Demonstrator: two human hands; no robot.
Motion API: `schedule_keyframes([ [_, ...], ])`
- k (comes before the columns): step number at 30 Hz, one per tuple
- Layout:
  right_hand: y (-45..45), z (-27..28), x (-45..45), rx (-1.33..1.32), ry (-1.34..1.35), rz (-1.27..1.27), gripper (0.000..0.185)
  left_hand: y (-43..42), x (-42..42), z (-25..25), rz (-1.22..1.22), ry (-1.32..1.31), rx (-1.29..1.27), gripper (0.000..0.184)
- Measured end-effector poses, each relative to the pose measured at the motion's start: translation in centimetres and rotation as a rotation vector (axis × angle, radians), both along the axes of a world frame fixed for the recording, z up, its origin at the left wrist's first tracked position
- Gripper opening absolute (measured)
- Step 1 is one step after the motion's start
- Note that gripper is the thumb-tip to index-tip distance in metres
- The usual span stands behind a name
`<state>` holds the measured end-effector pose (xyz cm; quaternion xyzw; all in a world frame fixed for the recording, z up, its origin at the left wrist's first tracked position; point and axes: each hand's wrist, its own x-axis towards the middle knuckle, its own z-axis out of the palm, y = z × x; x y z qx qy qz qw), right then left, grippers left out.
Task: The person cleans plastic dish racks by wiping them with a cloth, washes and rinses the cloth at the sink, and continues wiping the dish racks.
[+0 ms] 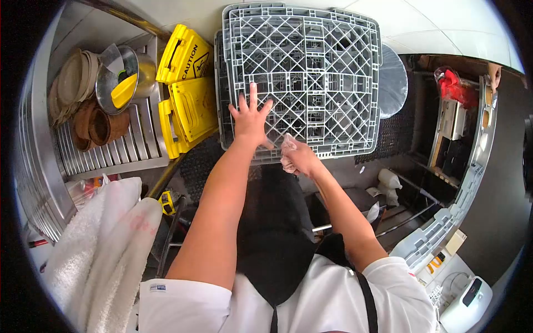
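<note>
In the head view, a stack of grey plastic lattice crates (315, 74) stands upright in front of me. My left hand (251, 123) lies on the lower left of the lattice, fingers spread apart, with nothing held. Close to the bottom edge of the crates, my right hand (305, 159) is closed around a crumpled, pale pinkish cloth (288, 151). The cloth's upper end is at the lattice; whether it presses on it I cannot tell.
Yellow caution signs (191, 105) lean just left of the crates. Beyond them a metal rack (141, 119) holds a steel pot (145, 75) and baskets (108, 125). White towels (114, 238) hang lower left. At the upper right, another person's hand (493, 75) shows.
</note>
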<state>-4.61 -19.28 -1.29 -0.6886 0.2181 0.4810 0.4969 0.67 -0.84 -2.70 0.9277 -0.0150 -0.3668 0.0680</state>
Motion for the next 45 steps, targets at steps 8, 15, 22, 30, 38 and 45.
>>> schedule_keyframes([
  [8,0.7,-2.1,0.4,-0.176,-0.198,0.245,0.034,-0.3,-0.1,0.1,0.016,-0.047,0.016,0.131],
  [15,0.8,-1.6,-1.2,-0.346,-0.304,0.346,0.045,-0.8,0.2,0.4,-0.018,-0.007,0.056,0.14],
  [22,-0.4,-0.6,-1.1,-0.295,-0.384,0.247,0.041,-1.2,0.4,0.6,0.003,-0.021,0.07,0.134],
  [30,1.1,-2.2,2.8,0.044,0.001,0.006,0.022,-1.2,0.2,0.0,0.009,-0.058,0.079,0.132],
  [38,-0.4,1.0,-0.5,-0.351,-0.207,0.489,0.027,-1.1,0.4,0.9,0.021,-0.011,0.049,0.135],
  [45,-0.3,-4.7,1.1,-0.047,-0.187,0.291,0.025,-0.9,0.0,-0.3,-0.006,-0.044,0.076,0.131],
])
